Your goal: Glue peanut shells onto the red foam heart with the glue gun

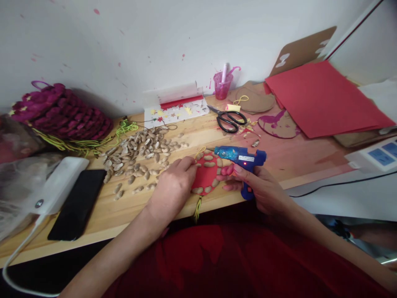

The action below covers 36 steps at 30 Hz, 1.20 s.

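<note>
Two hands are working at the near edge of the bench [124, 211]: L hand [173, 186] is lying palm-down, fingers spread flat, pressing on the disc [205, 176] btwn both hands. R hand [260, 186] is gripping the glue gun [238, 155], nozzle pointing left over the disc's far rim. Shells [139, 151] are lying far-left of it.

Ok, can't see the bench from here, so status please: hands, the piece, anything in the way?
Left hand pressing on red disc, shells round its rim. Right hand holds blue glue gun, nozzle at disc's top edge. Loose shell pile beside left hand.
</note>
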### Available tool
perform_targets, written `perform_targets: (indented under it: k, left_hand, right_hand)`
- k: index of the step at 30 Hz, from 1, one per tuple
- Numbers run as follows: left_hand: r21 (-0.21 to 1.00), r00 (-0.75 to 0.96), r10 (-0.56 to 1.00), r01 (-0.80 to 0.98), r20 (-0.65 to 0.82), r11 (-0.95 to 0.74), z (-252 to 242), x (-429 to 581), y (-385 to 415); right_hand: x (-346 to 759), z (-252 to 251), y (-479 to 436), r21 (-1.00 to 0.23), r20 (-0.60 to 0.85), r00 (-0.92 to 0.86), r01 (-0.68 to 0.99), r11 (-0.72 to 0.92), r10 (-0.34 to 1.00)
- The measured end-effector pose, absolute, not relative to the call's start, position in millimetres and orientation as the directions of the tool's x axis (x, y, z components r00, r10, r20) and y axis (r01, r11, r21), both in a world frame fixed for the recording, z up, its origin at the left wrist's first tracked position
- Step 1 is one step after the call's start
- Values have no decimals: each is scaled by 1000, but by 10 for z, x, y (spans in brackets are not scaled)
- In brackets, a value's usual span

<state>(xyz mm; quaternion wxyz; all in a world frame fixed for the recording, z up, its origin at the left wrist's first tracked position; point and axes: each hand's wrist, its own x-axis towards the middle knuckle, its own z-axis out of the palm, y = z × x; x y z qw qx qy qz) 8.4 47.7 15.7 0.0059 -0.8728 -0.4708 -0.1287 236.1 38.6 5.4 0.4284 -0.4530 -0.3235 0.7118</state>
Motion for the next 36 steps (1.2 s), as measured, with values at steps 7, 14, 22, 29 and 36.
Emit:
perform_targets:
  k: [7, 14, 22, 29, 36]
  left_hand:
    - [108, 515, 827, 831, 223, -546, 175, 92, 459]
    - [105, 536, 820, 820, 202, -562, 189, 83, 444]
    - [266, 522, 836, 792, 169, -549, 138, -8, 471]
    - [279, 523, 831, 783, 190, -556, 148, -29, 451]
    - [204, 544, 808, 784, 227, -586, 198, -35, 421]
  right_hand:
    - [2364, 55, 376, -851, -367, -217, -316, -421, 905]
    - [2359, 58, 382, -851, -365, -216, -317, -418, 906]
    - [2372, 15, 388, -851, -354, -235, -319, -416, 905]
    - [2369, 45, 374, -882, -321, -259, -269, -387, 911]
    - [2389, 110, 342, -928, -285, -310, -147, -342, 907]
